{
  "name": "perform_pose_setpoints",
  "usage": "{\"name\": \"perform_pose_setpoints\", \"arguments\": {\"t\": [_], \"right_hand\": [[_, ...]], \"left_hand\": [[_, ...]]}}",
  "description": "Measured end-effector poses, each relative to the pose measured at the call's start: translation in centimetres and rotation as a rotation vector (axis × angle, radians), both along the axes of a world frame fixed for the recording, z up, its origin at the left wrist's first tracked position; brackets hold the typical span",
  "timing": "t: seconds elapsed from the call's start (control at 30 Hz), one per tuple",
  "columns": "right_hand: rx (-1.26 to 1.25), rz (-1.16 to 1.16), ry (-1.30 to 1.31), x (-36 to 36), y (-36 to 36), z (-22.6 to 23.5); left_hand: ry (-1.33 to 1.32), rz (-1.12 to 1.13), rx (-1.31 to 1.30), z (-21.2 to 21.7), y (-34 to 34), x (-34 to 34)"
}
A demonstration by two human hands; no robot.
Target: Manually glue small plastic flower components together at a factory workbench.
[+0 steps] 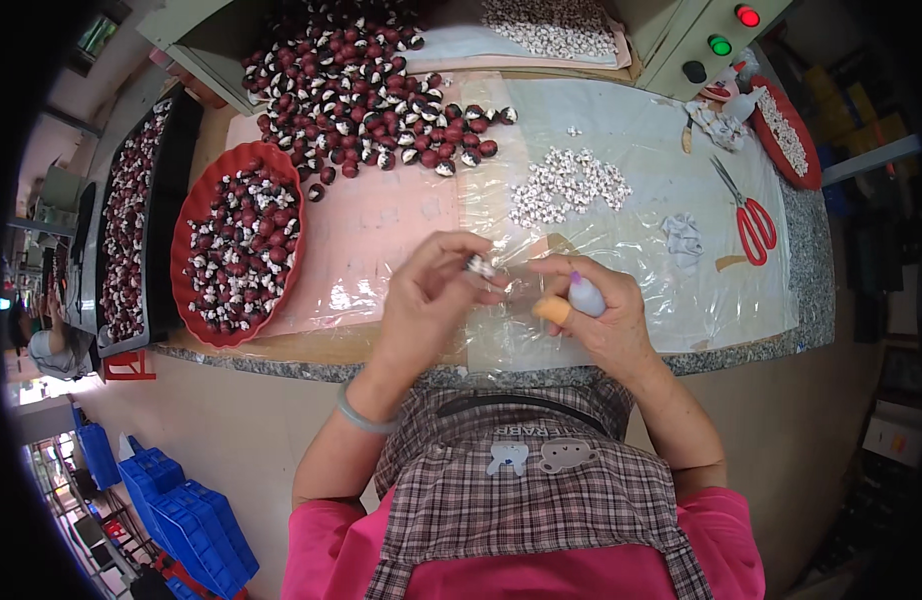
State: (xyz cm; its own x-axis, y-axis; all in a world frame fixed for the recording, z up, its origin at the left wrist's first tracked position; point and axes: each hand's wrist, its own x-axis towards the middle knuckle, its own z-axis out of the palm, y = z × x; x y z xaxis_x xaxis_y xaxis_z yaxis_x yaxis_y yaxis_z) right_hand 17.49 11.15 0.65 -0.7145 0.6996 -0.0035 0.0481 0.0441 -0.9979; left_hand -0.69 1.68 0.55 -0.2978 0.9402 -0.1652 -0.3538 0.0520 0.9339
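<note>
My left hand (429,300), slightly blurred, pinches a small black-and-white piece (479,266) between thumb and fingertips above the plastic-covered table. To its right, my right hand (613,325) is wrapped round a small translucent squeeze bottle (585,296) with a purple tip. An orange cover (552,309) sits on that hand's thumb. Beyond the hands lies a loose patch of small white pieces with dark marks (571,188). Farther left, a big heap of dark-red, black and white balls (371,110) spreads out from under a cabinet.
At left stand a red scalloped tray (180,270) of red balls with white pieces and a long black tray (153,300). Red-handled scissors (754,232), crumpled tissue (683,240) and another red tray (803,172) lie at right. A control panel (693,60) rises behind.
</note>
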Motion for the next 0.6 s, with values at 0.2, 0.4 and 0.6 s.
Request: {"name": "perform_pose_setpoints", "arguments": {"t": [0.2,0.4,0.6], "right_hand": [[0.009,0.015,-0.057,1.2,0.4,0.4],[0.046,-0.008,-0.062,1.6,0.4,0.2],[0.006,-0.025,-0.078,1.8,0.8,0.4]], "left_hand": [[0.923,0.245,-0.006,-0.8,4.1,-6.0],[1.463,0.186,0.186,-1.5,7.0,-6.8],[1.645,0.161,0.199,-1.7,7.3,-6.3]]}}
